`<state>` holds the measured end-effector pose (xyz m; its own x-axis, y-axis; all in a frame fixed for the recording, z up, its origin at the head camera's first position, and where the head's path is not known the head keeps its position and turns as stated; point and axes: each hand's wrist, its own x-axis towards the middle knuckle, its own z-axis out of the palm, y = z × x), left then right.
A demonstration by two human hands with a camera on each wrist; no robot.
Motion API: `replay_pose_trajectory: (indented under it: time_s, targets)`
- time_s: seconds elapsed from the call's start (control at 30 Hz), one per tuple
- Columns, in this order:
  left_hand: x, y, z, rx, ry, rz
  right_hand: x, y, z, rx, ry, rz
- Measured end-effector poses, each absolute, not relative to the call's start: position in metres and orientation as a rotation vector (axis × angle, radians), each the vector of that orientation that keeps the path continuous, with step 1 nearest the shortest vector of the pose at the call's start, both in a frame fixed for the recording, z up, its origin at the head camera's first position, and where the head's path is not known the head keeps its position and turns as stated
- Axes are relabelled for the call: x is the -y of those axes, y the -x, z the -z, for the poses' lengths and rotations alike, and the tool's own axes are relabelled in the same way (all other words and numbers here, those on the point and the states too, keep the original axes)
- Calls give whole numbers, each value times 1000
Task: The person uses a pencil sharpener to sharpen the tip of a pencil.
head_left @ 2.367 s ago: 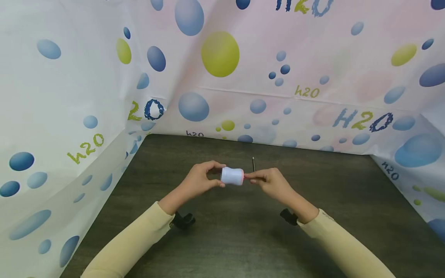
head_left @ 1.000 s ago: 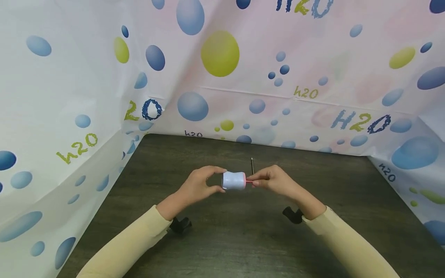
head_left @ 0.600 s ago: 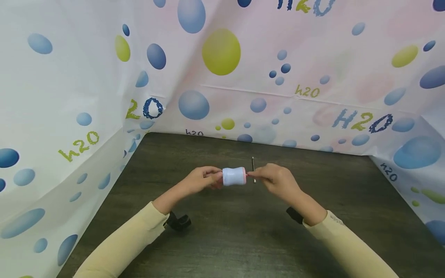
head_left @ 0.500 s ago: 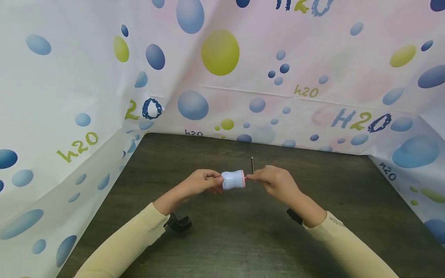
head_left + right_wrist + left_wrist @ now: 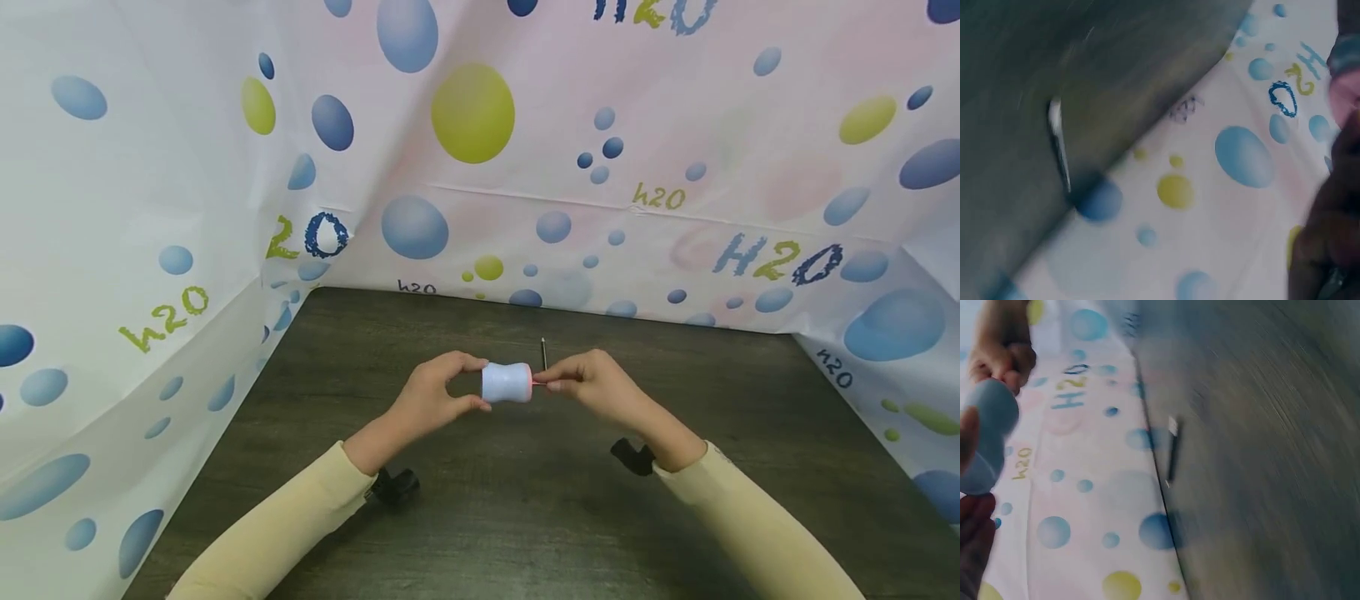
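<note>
A light-blue, waisted cylinder [image 5: 506,382] with a pink end is held level above the dark table in the head view. My left hand [image 5: 429,396] grips its left end, thumb below and fingers above. A thin red stick [image 5: 539,383] runs into the pink end, and my right hand [image 5: 596,387] pinches its outer part between thumb and fingers. How far the stick goes in is hidden. In the left wrist view the cylinder [image 5: 991,434] appears at the left edge. In the right wrist view only the pink end [image 5: 1344,97] shows, and that view is blurred.
A slim dark pen-like stick [image 5: 544,354] lies on the table [image 5: 480,517] just beyond the hands. A white sheet [image 5: 480,208] printed with bubbles and lettering rises behind the table and along both sides. Each wrist wears a black strap mount [image 5: 396,485].
Half a second ago my left fingers were bunched at the cylinder's end; now they span it top and bottom. My right hand has rotated about the stick. The cylinder has turned and shifted slightly.
</note>
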<state>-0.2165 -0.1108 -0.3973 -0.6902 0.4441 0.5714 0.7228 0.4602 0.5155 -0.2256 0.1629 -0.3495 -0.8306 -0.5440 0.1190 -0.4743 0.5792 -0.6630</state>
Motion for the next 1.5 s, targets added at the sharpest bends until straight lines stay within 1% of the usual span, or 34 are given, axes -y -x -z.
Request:
replay_pose_trajectory:
  time_s: [0.07,0.17,0.3,0.4,0.5,0.6,0.67,0.73,0.83,0.9,0.97,1.17,1.2,1.3,1.5]
  targets:
    - [113,216,398,2251,1054,906,-163,230,349,-2578,778,1138]
    - [116,217,398,2211,1076,864,-163,234,353,-2491,714,1187]
    - [121,217,392,2338,1007,1075,-160,234,357,-2539,737,1213]
    - [124,219,385,2496,884,1339,-158,231,357,-2648,779,1177]
    - [127,225,379,2644,723,1654,-157,227,357,-2824,944,1059]
    - [128,230,379,2780,605,1871,-157,224,363,-3026,1277,892]
    - [128,232,381,2848,577,1939,-157,222,367,-3123,1509,797]
    - [128,233,383,2880,576,1958,-156,222,372,-3186,1682,729]
    - [127,231,386,2849,611,1915,-154,219,372,-3212,1751,708]
    - [125,228,385,2791,656,1854,-154,217,370,-3188,1685,744]
    - [124,225,385,2723,692,1730,-154,217,366,-3103,1528,830]
    - [120,219,384,2457,894,1185,-159,228,354,-2542,770,1211]
    - [120,219,385,2413,932,1111,-159,230,354,-2478,696,1237]
    - [121,219,388,2341,994,1022,-159,235,355,-2403,621,1260]
    - [123,220,388,2397,997,1108,-157,231,357,-2571,716,1230]
